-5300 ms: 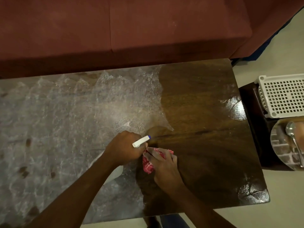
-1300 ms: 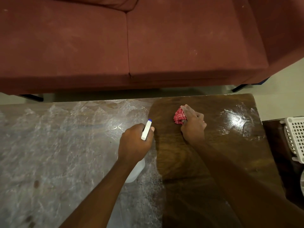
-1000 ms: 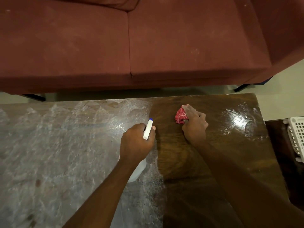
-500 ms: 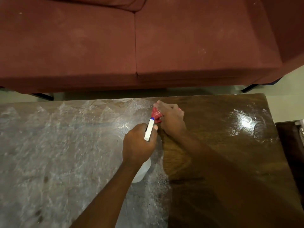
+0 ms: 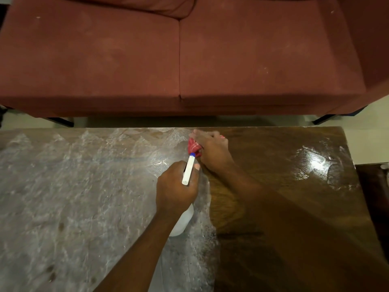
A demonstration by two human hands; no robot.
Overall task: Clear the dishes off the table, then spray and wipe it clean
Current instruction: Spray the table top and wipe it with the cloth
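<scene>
The wooden table (image 5: 284, 207) fills the lower view; its left part is covered with whitish foamy spray, its right part is dark and wiped. My left hand (image 5: 175, 186) grips a white spray bottle (image 5: 182, 223) by its neck, the white nozzle with a blue tip pointing away from me. My right hand (image 5: 212, 149) presses a bunched red cloth (image 5: 193, 146) onto the table near its far edge, right at the border between foam and wiped wood. Most of the cloth is hidden under the hand.
A dark red sofa (image 5: 179, 55) stands just beyond the table's far edge. A dark side stand (image 5: 374, 186) shows at the right edge of the view. A wet glossy patch (image 5: 317, 163) shines on the table's right end.
My right hand has slid the red cloth leftward along the far edge, from the wiped wood to the foam border. The left hand with the bottle has stayed about where it was.
</scene>
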